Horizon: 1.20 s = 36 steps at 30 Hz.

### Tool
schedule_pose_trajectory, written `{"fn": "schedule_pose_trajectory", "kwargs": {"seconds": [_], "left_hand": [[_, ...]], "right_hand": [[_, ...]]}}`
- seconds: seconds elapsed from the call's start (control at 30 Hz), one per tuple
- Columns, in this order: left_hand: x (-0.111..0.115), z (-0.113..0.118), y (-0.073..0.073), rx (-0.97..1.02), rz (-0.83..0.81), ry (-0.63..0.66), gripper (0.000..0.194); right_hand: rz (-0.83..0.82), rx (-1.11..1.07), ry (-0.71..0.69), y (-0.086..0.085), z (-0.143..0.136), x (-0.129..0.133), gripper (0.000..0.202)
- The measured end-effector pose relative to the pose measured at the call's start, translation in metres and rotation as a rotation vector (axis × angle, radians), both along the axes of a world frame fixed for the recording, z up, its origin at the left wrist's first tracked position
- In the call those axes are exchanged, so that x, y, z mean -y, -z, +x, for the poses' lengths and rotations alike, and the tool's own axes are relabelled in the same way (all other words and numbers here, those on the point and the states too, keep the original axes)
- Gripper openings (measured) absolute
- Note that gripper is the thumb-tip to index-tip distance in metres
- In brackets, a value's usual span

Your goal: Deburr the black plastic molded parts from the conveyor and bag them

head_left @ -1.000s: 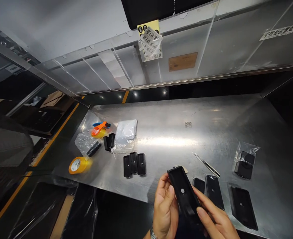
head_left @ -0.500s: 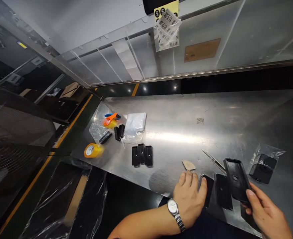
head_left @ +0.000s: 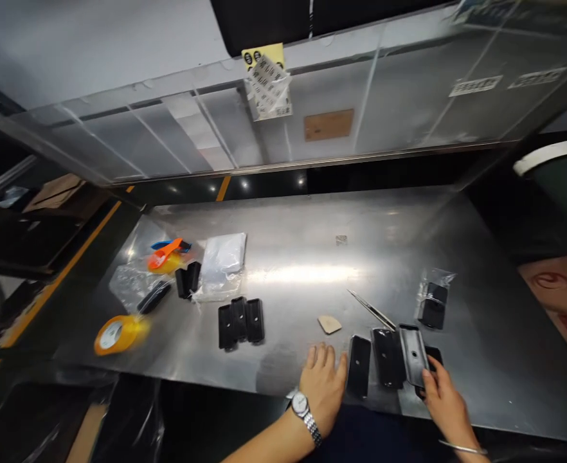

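Here, a bag (head_left: 435,280) encloses a black part (head_left: 432,307) beyond the held tray (head_left: 411,368).

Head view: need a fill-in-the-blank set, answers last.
Of the left hand and right hand, the one holding the dark rectangular tray is the ____.
The silver metal wristwatch is on the ____ wrist.
Just below the stack of clear plastic bags in the picture, ____ small black rectangular trays lie side by side.
right; left; three

Blk pc (head_left: 436,353) part-hidden, R hand (head_left: 446,400) over
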<state>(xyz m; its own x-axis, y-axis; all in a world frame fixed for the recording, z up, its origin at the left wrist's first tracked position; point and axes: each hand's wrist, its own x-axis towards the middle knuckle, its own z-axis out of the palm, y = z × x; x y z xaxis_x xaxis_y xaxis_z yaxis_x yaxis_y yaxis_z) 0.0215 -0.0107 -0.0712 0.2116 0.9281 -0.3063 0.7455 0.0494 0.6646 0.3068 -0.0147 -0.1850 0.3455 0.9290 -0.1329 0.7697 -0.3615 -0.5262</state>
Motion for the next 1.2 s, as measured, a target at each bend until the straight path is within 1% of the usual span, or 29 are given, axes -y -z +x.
{"fn": "schedule_pose_trajectory", "kwargs": {"seconds": [0.13,0.23,0.4,0.5,0.6,0.77,0.83,0.9,1.0,1.07,1.2], "left_hand": [[-0.005,0.001,0.017,-0.062,-0.089,0.065,0.057],[-0.005,0.005,0.031,-0.086,-0.168,0.079,0.055],[-0.004,0.016,0.062,-0.047,-0.281,0.062,0.053],[-0.007,0.026,0.077,-0.017,-0.317,0.039,0.054],[-0.010,0.039,0.088,-0.005,-0.329,0.017,0.060],[-0.017,0.056,0.096,0.010,-0.337,-0.021,0.071],[-0.018,0.057,0.097,0.029,-0.335,-0.042,0.071],[-0.018,0.057,0.097,0.055,-0.333,-0.063,0.070],[-0.016,0.056,0.098,0.080,-0.338,-0.111,0.066],[-0.015,0.058,0.098,0.093,-0.344,-0.147,0.065],[-0.016,0.064,0.100,0.124,-0.364,-0.224,0.078]], "right_hand": [[-0.006,-0.037,-0.030,0.003,-0.008,0.012,0.048],[0.025,-0.013,-0.026,0.006,-0.013,0.016,0.046],[0.068,0.078,-0.024,0.009,-0.009,0.022,0.044],[0.087,0.135,-0.082,0.008,-0.008,0.026,0.044],[0.079,0.226,-0.141,0.004,-0.009,0.026,0.042],[0.047,0.407,-0.171,-0.002,-0.009,0.018,0.041],[0.055,0.457,-0.181,-0.004,-0.009,0.013,0.042],[0.075,0.472,-0.222,-0.007,-0.013,0.011,0.041],[0.107,0.449,-0.327,-0.008,-0.029,0.010,0.038],[0.113,0.441,-0.365,-0.006,-0.044,0.010,0.038],[0.104,0.435,-0.373,-0.001,-0.068,0.009,0.038]]}}
